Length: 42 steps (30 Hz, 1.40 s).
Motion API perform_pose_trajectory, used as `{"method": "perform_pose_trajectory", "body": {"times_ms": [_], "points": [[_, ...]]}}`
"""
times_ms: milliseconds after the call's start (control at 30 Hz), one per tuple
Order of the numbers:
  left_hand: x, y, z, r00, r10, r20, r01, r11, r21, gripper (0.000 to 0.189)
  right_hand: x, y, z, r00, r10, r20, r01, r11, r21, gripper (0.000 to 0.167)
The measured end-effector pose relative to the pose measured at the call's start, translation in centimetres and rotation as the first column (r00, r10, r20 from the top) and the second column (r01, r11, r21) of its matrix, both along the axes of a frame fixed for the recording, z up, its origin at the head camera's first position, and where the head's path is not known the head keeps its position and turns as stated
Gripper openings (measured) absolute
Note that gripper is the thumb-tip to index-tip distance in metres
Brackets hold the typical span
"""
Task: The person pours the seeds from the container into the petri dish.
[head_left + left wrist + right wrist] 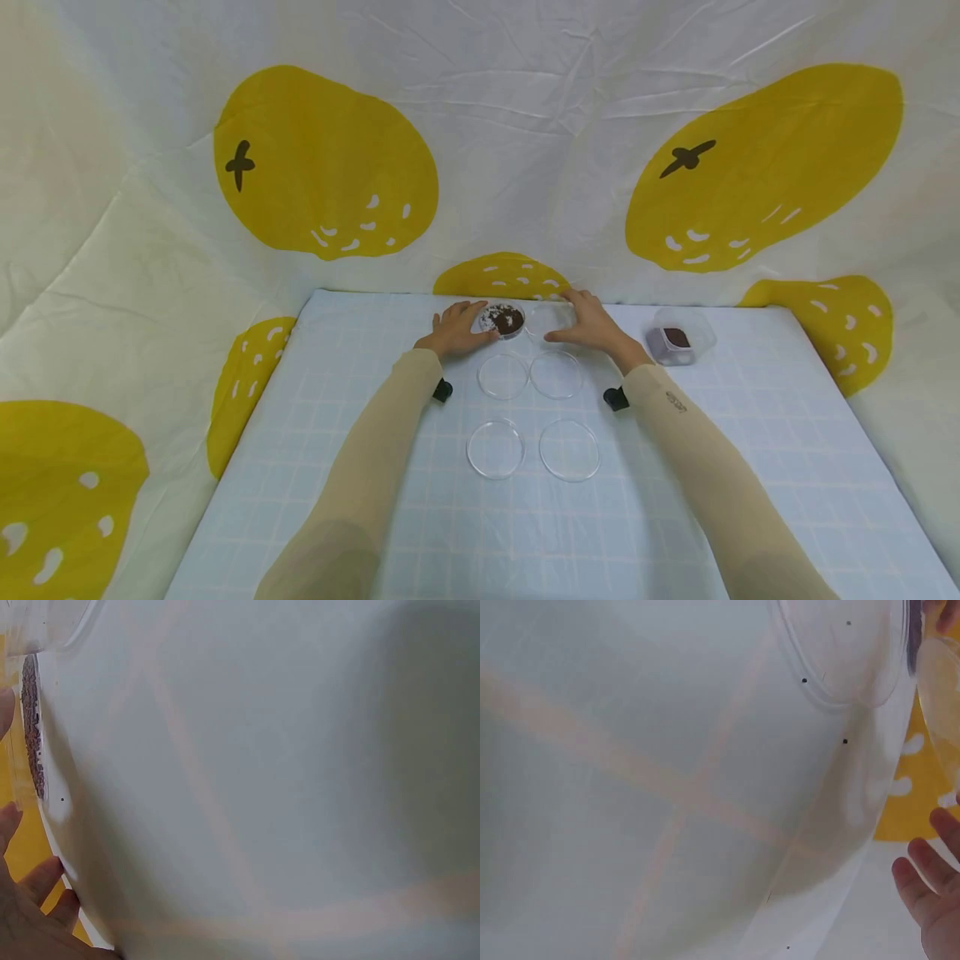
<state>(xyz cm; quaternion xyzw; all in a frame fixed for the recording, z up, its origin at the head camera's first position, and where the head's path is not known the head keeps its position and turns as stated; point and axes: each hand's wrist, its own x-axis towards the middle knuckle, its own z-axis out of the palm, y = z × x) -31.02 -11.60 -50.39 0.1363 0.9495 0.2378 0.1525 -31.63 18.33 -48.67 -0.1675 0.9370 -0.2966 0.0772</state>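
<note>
One round clear dish (510, 337) at the back of the cloth (435, 533) has crumbly brown bits (512, 321) and white specks in it, and the left hand (456, 332) grips its sides. The right hand (594, 327) pinches a thin, see-through round piece (551, 318) beside it. Four smooth clear rounds (556, 375) lie flat with no crumbs, so the work looks only partly done.

The long sleeves (360, 475) are plain beige, with a small dark marking (676, 402) near the right cuff (642, 379); black wrist pieces (443, 390) show beside bare hands (454, 332).
</note>
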Motion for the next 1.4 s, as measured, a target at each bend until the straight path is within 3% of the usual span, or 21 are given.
{"method": "perform_pose_trajectory", "body": {"times_ms": [533,933,1233,1400], "points": [[-0.1,-0.2,-0.3,1.000,0.011,0.012,-0.011,1.000,-0.010,0.082,0.3,-1.6,0.5,1.000,-0.008,-0.029,0.006,0.997,-0.074,0.098],[-0.2,-0.2,-0.5,1.000,0.007,0.013,-0.007,1.000,-0.012,0.082,0.6,-3.6,0.9,1.000,-0.010,-0.016,0.007,0.982,-0.191,0.096],[-0.4,-0.2,-0.9,1.000,0.011,0.011,-0.011,1.000,-0.010,0.082,0.2,-4.8,0.5,0.996,0.027,-0.083,-0.046,0.971,-0.233,0.094],[-0.2,-0.1,-0.6,1.000,0.015,0.009,-0.015,1.000,-0.019,0.082,-0.2,-5.6,0.0,0.996,0.045,-0.079,-0.064,0.964,-0.259,0.093]]}}
